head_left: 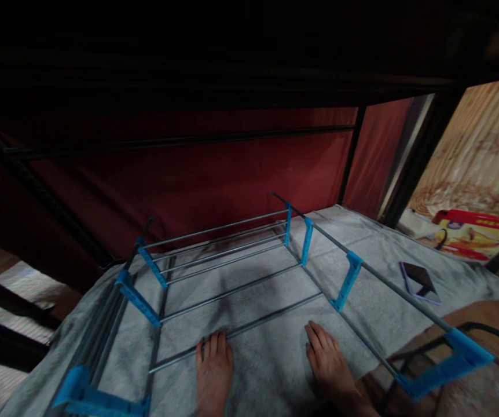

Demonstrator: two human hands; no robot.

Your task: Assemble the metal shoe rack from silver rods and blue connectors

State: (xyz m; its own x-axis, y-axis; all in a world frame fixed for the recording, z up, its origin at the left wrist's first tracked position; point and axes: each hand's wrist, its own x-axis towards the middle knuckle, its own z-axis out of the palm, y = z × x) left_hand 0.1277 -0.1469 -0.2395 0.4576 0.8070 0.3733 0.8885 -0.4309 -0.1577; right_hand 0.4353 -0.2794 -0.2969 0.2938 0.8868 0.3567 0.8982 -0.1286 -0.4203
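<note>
A half-assembled rack of grey metal tubes and blue plastic brackets (pixel 347 281) lies on a grey blanket (pixel 271 376). My left hand (pixel 215 365) has its fingers over the nearest metal tube (pixel 271 317), close to that tube's left end; its thumb is hidden. This tube spans between the rack's two lower side poles. To the right, my right hand (pixel 328 356) rests palm down near the blanket, fingers stretched out and holding nothing. Several other crossbars (pixel 232 293) run between the brackets farther back.
Loose grey tubes (pixel 108 324) lie along the left side. A phone-like device (pixel 420 282) with a purple edge lies on the blanket at right. Dark bed-frame bars (pixel 423 156) surround the spot, with a red curtain (pixel 232 179) behind. A red and yellow package (pixel 479 234) stands at far right.
</note>
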